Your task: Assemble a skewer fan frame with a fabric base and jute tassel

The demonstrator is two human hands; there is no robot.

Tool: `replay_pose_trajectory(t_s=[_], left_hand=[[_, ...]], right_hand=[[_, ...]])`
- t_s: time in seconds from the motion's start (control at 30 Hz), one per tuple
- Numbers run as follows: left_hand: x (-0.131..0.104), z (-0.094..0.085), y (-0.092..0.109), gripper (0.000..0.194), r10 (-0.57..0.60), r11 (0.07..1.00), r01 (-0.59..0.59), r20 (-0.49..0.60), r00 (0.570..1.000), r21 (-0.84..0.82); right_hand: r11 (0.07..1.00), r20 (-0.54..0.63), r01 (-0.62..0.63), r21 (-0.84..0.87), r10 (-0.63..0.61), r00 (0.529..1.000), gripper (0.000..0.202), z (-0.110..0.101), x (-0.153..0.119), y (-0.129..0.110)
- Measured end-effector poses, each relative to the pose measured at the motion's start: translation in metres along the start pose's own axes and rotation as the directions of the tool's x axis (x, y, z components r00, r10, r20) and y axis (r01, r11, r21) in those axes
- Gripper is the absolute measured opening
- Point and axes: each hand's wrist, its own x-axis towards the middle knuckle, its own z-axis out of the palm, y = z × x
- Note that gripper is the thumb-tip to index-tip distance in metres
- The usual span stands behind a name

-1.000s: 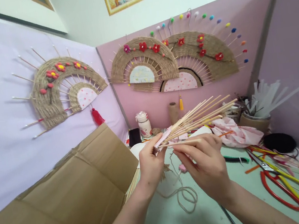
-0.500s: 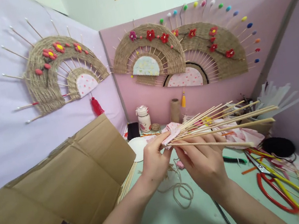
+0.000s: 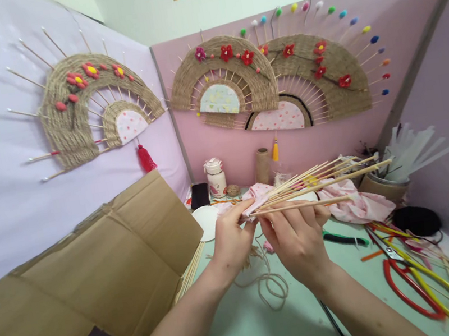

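Above the table my left hand (image 3: pixel 235 240) pinches a folded piece of pink dotted fabric (image 3: pixel 258 195), thumb on top. Thin wooden sticks (image 3: pixel 316 183) fan out from this fabric towards the right. My right hand (image 3: pixel 299 238) is closed beneath the nearest sticks, its fingers curled up against them close to the fabric's edge. The fingertips under the sticks are partly hidden. Below the hands lies a loose loop of twine (image 3: pixel 273 291).
A bent cardboard sheet (image 3: pixel 96 273) stands at left. Red and yellow scissors (image 3: pixel 422 284), green-black pliers (image 3: pixel 345 238) and black yarn (image 3: pixel 417 221) lie at right. Behind are a bottle (image 3: pixel 215 178), phone (image 3: pixel 200 195) and cardboard tube (image 3: pixel 263 166). Woven fans (image 3: pixel 216 50) hang on the partitions.
The fanned sticks have swung round so their free ends reach less far right. My right hand has shifted slightly left and up, while my left hand keeps its hold on the fabric.
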Motion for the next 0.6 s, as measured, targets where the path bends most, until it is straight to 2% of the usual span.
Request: replay_pose_trajectory(t_s=[0.1, 0.23, 0.33, 0.6], left_hand=[[0.0, -0.0003, -0.0009, 0.036, -0.018, 1.0, 0.018, 0.004, 1.0, -0.005], [0.0012, -0.0026, -0.0012, 0.033, -0.019, 1.0, 0.019, -0.001, 1.0, 0.006], [0.0025, -0.0035, -0.0004, 0.028, 0.003, 1.0, -0.003, 0.001, 1.0, -0.007], [0.0014, -0.001, 0.0018, 0.032, 0.001, 1.0, -0.001, -0.005, 1.0, 0.009]], right_hand=[[1.0, 0.001, -0.007, 0.025, 0.007, 1.0, 0.01, 0.0004, -0.0008, -0.0007], [0.995, -0.047, -0.011, 0.097, 0.016, 0.999, 0.004, -0.0025, -0.0027, 0.0006], [0.998, -0.079, -0.009, 0.057, 0.014, 0.997, 0.011, -0.0043, -0.0036, 0.0029], [1.0, -0.013, 0.023, 0.017, -0.023, 1.0, 0.011, -0.0067, -0.0011, 0.0018]])
